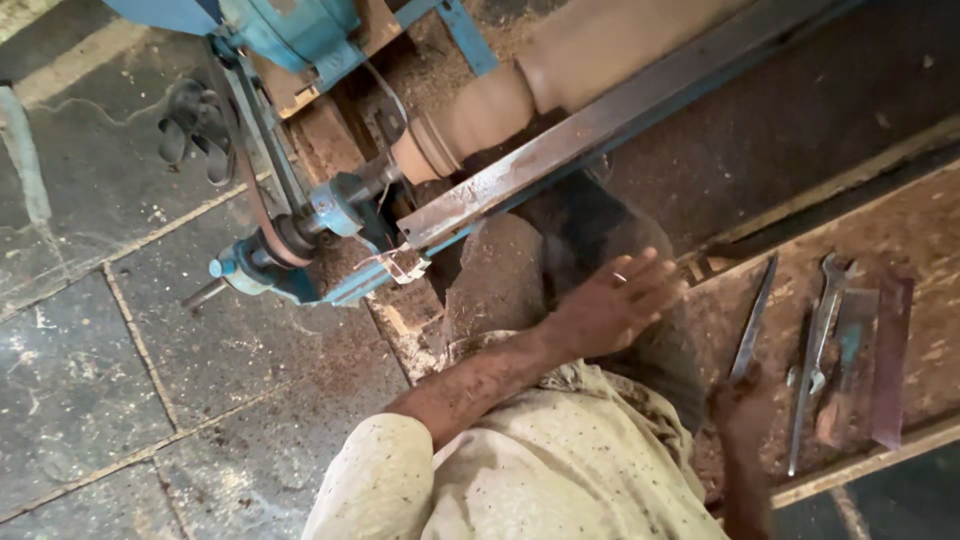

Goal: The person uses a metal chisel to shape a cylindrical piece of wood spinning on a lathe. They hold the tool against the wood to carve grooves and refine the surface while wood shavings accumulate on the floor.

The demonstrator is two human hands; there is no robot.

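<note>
Pale cream shirt point(520, 470), lower centre of frame, speckled all over with dark sawdust flecks, fabric creased. Sleeve pushed up past the elbow, forearm bare and dusted. Thin ring on a left hand point(610, 305) finger.

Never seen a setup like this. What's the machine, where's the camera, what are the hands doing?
One view, from a camera on the person's head, looking down. The blue machine looks like a wood lathe: a belt runs to its spindle, and a wooden piece is mounted along a metal rail. Sawdust covers the wooden bench, where a chisel, a wrench and a few flat tools lie. The left hand is open, fingers spread, holding nothing. The right hand is at the chisel's handle end; its grip is too dark to tell.
</note>
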